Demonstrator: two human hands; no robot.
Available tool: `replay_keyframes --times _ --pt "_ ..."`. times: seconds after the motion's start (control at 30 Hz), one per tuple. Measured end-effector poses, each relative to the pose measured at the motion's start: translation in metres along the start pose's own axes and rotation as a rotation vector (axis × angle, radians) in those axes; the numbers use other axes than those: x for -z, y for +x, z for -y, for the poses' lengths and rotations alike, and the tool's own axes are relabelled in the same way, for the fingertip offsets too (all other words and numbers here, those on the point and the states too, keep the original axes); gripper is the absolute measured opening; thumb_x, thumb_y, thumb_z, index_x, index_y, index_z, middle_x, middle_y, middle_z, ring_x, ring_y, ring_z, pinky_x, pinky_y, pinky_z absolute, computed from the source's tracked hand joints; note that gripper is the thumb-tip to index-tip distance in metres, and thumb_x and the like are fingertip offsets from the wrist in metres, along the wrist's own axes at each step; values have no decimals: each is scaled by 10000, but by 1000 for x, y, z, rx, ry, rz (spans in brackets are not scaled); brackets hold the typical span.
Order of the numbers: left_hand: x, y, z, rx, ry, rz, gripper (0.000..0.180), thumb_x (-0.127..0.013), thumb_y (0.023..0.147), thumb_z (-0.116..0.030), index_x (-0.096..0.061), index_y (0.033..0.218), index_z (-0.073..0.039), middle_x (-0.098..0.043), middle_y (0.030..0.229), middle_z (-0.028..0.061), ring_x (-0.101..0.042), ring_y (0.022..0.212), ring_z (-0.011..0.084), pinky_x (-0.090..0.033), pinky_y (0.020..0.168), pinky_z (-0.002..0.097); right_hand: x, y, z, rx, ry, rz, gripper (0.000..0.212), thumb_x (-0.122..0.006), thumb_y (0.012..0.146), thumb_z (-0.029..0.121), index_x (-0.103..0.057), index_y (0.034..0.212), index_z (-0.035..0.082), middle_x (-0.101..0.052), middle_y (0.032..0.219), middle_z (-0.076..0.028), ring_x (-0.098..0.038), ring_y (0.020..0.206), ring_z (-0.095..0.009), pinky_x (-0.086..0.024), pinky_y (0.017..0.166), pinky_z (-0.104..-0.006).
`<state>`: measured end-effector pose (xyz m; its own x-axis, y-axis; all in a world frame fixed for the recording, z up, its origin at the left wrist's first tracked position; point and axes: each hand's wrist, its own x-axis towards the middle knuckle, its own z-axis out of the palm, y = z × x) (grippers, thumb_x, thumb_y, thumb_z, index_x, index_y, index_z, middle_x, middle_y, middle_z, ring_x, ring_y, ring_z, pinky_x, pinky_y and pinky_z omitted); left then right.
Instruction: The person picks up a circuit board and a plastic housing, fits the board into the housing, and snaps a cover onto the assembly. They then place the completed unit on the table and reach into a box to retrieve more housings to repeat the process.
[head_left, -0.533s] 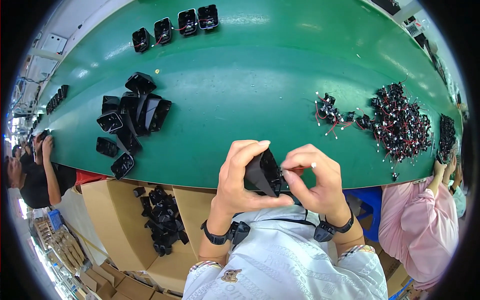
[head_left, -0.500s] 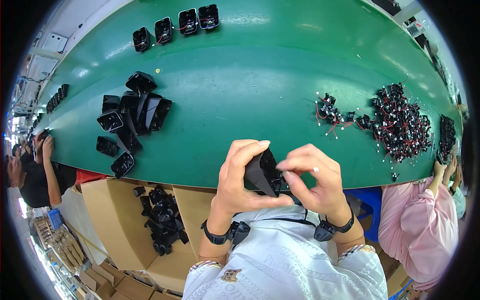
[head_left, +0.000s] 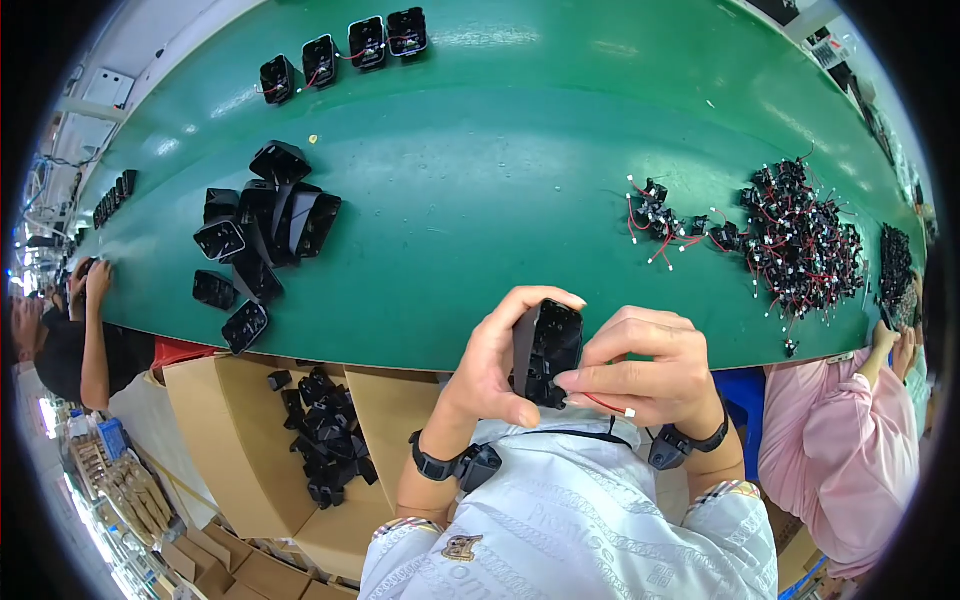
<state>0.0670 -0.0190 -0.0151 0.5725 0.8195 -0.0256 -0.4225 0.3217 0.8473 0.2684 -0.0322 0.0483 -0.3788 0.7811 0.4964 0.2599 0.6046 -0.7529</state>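
Over the table's near edge my left hand is wrapped round a black plastic housing, its open side facing me. My right hand pinches at the lower end of that housing, thumb and forefinger at its opening. Out from under those fingers runs a red wire ending in a white plug. The small part it belongs to is mostly hidden by the fingertips, and I cannot tell how far it sits inside.
More black housings lie piled at left; several with wires stand in a far row. Small wired parts are heaped at right. Below the edge, a cardboard box holds black pieces. Co-workers sit at both sides.
The housing has turned more upright, opening toward me, and shifted slightly right. My right hand has moved right and down. The white plug now hangs below the fingers, on its red wire.
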Motion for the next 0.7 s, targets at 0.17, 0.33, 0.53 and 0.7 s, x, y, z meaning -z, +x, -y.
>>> replay_keyframes --times 0.17,0.33,0.53,0.7 --pt "2 0 8 -164 92 -28 1193 -973 451 -612 -498 1346 18 -558 1221 74 -555 1074 162 -445 936 300 -13 -5 4 -30 -38 -120 230 -881 643 40 -754 833 69 -630 769 -18 -599 619 -158 -461 534 -282" --pt "3 -1 17 -462 395 -75 1227 -983 410 -563 -479 1368 17 -560 1270 118 -553 1129 210 -450 954 324 -29 -10 11 -78 -123 -276 248 -867 674 20 -706 858 53 -587 760 -33 -550 606 -179 -435 529 -296" --pt "12 0 6 -445 460 -24 1205 -974 413 -569 -504 1366 -1 -591 1238 112 -592 1055 204 -480 914 321 -17 2 2 11 -171 -129 277 -895 629 70 -734 855 69 -594 779 -27 -578 651 -188 -459 552 -306" --pt "13 -2 9 -322 317 -34 1196 -971 423 -580 -511 1367 -9 -608 1202 103 -601 1023 188 -490 887 318 -8 3 3 29 -174 -27 287 -892 612 78 -746 860 71 -599 788 -20 -590 661 -188 -475 567 -310"
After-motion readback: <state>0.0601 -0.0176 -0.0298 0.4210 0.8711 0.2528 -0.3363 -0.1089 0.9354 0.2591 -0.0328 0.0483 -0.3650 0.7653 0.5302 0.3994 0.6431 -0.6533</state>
